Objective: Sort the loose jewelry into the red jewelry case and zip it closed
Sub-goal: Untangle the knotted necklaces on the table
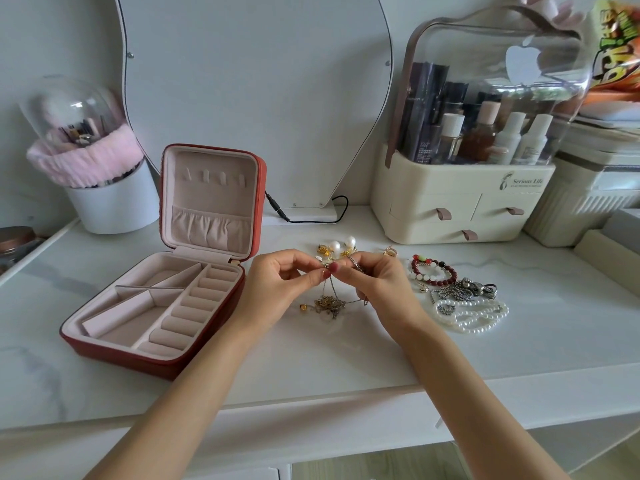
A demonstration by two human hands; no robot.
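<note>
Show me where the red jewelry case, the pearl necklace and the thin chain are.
red jewelry case (114,351): head view, front outer wall.
pearl necklace (474,318): head view, coiled strands.
thin chain (327,303): head view, heap on table.

Bright, even daylight; shadows soft, faint beneath fingers (313,277). Glare on clear plastic organiser dome (540,64) up right of fingers. Edges bowed, corners slightly blurred.
</note>
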